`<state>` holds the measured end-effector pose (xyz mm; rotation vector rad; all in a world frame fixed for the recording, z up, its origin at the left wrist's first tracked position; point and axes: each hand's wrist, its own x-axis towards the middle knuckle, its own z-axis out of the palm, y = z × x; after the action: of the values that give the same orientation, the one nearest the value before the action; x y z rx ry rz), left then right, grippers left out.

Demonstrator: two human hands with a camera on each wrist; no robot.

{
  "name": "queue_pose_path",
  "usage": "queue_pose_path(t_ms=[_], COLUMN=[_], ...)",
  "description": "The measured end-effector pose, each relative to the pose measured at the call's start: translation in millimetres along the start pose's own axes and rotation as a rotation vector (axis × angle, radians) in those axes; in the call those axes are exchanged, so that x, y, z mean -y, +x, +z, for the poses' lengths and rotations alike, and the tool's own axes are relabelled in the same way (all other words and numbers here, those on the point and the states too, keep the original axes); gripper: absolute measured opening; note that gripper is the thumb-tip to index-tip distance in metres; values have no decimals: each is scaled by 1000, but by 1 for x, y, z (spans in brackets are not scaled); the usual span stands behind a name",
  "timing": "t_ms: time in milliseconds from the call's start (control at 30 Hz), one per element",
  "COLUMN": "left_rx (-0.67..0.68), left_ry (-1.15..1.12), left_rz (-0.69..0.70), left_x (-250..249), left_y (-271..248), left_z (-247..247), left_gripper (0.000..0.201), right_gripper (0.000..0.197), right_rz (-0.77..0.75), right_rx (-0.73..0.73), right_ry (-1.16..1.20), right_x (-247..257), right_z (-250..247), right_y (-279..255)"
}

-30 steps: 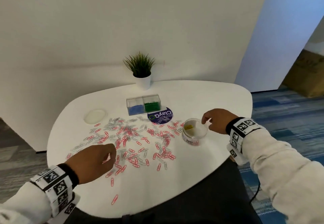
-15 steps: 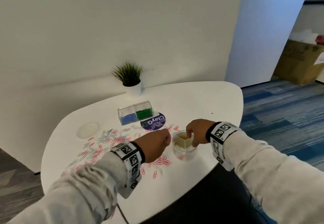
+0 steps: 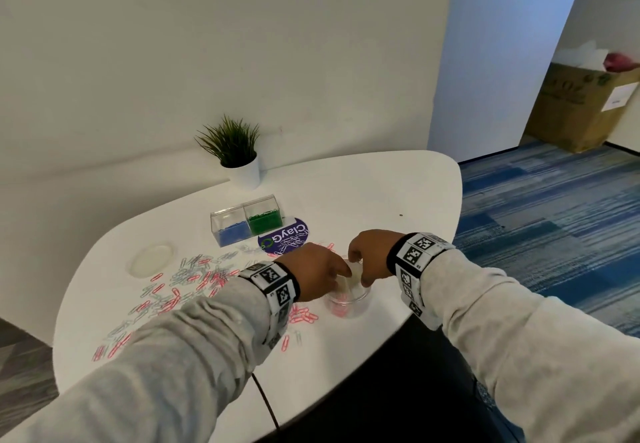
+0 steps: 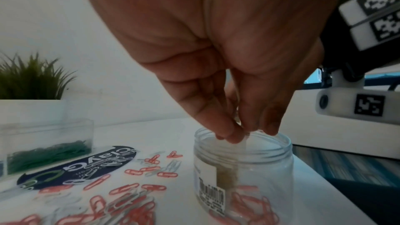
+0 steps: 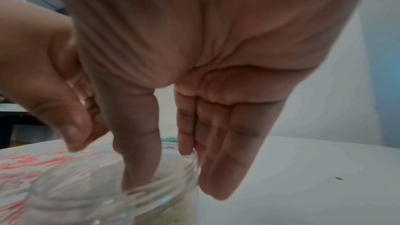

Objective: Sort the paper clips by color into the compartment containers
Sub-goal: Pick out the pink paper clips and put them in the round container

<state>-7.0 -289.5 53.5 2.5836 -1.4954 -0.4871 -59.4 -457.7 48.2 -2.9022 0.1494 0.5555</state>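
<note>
A clear round jar (image 3: 348, 304) with an inner divider stands near the table's front edge. Pink clips (image 4: 249, 203) lie in its bottom. My right hand (image 3: 360, 278) holds the jar's rim (image 5: 186, 160), thumb inside and fingers down the outer wall. The left hand (image 3: 341, 274) hovers over the jar mouth (image 4: 244, 136); its fingertips (image 4: 229, 136) are pinched together on a clip that barely shows. Loose pink and silver paper clips (image 3: 194, 279) are spread over the table to the left. A clear two-part box (image 3: 247, 224) holds blue and green clips.
A round lid (image 3: 152, 258) lies at the left, a dark round sticker (image 3: 284, 238) in front of the box, and a potted plant (image 3: 239, 158) at the back. The white table's front edge (image 3: 346, 373) runs just below the jar. A cardboard box (image 3: 581, 110) stands on the floor far right.
My left hand left the pile with a pink clip and travelled right to the jar mouth. The right hand went from beside the jar to holding its rim. The head view shifted right.
</note>
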Motion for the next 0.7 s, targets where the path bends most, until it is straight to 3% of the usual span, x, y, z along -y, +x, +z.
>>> queue_pose_path(t_ms=[100, 167, 233, 333, 400, 500, 700], left_rx=[-121, -123, -18, 180, 291, 375, 196], left_ry=[-46, -11, 78, 105, 8, -49, 47], left_rz=[-28, -87, -201, -424, -537, -566, -516], left_x=[17, 38, 66, 100, 109, 104, 97], left_y=[-25, -57, -99, -160, -190, -212, -209], left_z=[-8, -13, -13, 3, 20, 47, 67], left_gripper=[22, 17, 13, 15, 30, 49, 52], right_gripper=[53, 44, 35, 21, 17, 18, 26], right_rz=[31, 41, -2, -191, -338, -443, -492], right_rx=[25, 4, -107, -255, -178, -19, -12], right_ry=[-62, -143, -191, -122, -71, -130, -245], right_x=[-3, 3, 19, 58, 89, 117, 119], right_z=[-4, -10, -13, -7, 9, 46, 81], right_y=[-3, -6, -9, -10, -8, -2, 8])
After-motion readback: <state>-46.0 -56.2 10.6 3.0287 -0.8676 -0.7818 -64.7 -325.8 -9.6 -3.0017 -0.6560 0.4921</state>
